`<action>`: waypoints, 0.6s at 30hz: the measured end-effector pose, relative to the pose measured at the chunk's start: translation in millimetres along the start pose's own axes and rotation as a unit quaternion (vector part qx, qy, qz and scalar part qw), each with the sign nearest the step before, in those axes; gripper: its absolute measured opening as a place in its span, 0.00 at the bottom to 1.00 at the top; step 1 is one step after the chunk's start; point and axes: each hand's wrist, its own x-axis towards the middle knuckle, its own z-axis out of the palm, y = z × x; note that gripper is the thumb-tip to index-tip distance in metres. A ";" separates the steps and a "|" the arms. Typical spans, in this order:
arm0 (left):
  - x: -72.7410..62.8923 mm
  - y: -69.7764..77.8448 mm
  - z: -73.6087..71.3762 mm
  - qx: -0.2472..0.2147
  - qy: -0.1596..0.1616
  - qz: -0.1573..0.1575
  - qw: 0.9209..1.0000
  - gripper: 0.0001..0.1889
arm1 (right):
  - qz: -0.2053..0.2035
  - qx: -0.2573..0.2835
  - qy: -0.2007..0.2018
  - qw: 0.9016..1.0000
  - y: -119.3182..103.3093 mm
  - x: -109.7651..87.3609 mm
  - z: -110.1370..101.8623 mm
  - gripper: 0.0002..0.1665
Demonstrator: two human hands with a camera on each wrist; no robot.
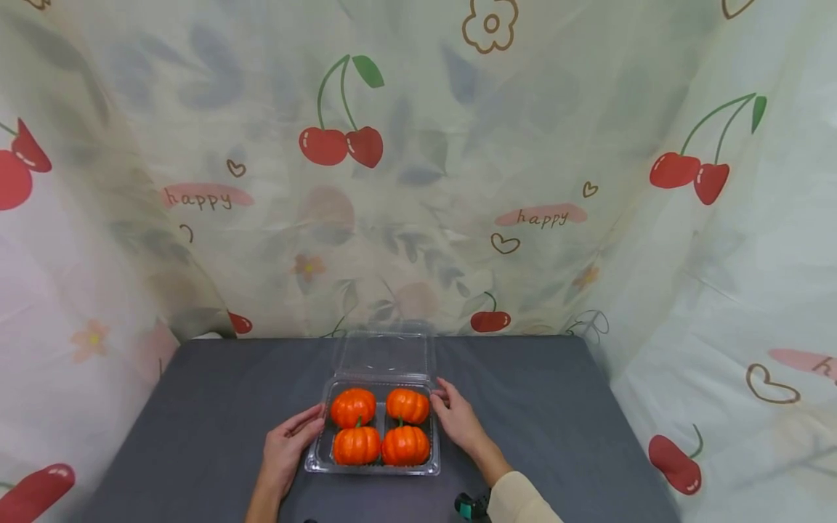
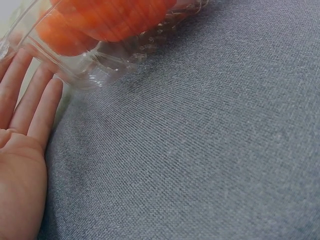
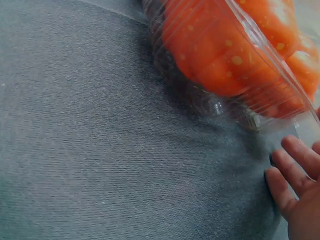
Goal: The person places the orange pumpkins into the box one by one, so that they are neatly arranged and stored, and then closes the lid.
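A clear plastic clamshell container (image 1: 373,470) lies on the dark grey table, its lid (image 1: 386,354) swung back away from the person. Several small orange pumpkins (image 1: 356,445) fill its compartments. At the container's left side is my left hand (image 1: 282,450), fingers extended with the tips against the wall; the left wrist view shows these straight fingers (image 2: 44,107) and a bare palm. My right hand (image 1: 461,423) is at the opposite side, thumb near the rim. Its fingers (image 3: 285,187) are loosely extended beside the plastic wall in the right wrist view.
Grey cloth covers the table (image 1: 536,407). A curtain (image 1: 425,181) printed with cherries and flowers hangs behind it and along both sides. Near the right sleeve (image 1: 521,500) a dark strapped device (image 1: 469,506) shows at the wrist.
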 end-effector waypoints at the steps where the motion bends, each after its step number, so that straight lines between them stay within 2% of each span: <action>1: -0.1 0.4 -0.2 0.001 -0.001 -0.001 1.000 0.31 | 0.003 0.009 -0.011 1.000 -0.4 0.5 -0.8 0.32; 6: -1.1 1.8 -1.1 -0.004 -0.005 0.007 1.000 0.31 | 0.007 0.054 -0.070 0.996 -4.4 3.6 -6.8 0.34; 10: -2.0 3.1 -0.8 -0.006 -0.004 0.002 1.000 0.31 | 0.007 0.074 -0.101 0.992 -7.4 4.1 -10.2 0.34; 18: -2.6 3.2 0.8 -0.022 -0.009 -0.012 1.000 0.32 | 0.016 0.087 -0.097 0.991 -8.3 5.2 -8.0 0.34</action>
